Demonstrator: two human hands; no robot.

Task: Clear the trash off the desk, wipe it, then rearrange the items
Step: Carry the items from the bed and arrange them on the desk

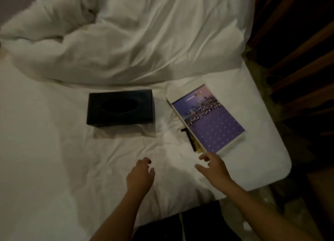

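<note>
A black tissue box (pixel 120 107) lies on the white bed sheet (pixel 54 150), with a flat beige sheet (pixel 124 133) sticking out from under its near side. To its right lies a purple booklet with a city photo (pixel 207 119), resting on a white tray or board. A thin black object (pixel 188 137) and something yellow (pixel 197 146) poke out from under the booklet's left edge. My left hand (pixel 140 175) hovers over the sheet with loosely curled fingers, holding nothing. My right hand (pixel 213 166) is spread, its fingertips just short of the booklet's near corner.
A rumpled white duvet (pixel 135 38) covers the far half of the bed. Dark wooden slats (pixel 298 60) stand along the right side. The mattress corner (pixel 282 166) ends at the right, with dark floor below.
</note>
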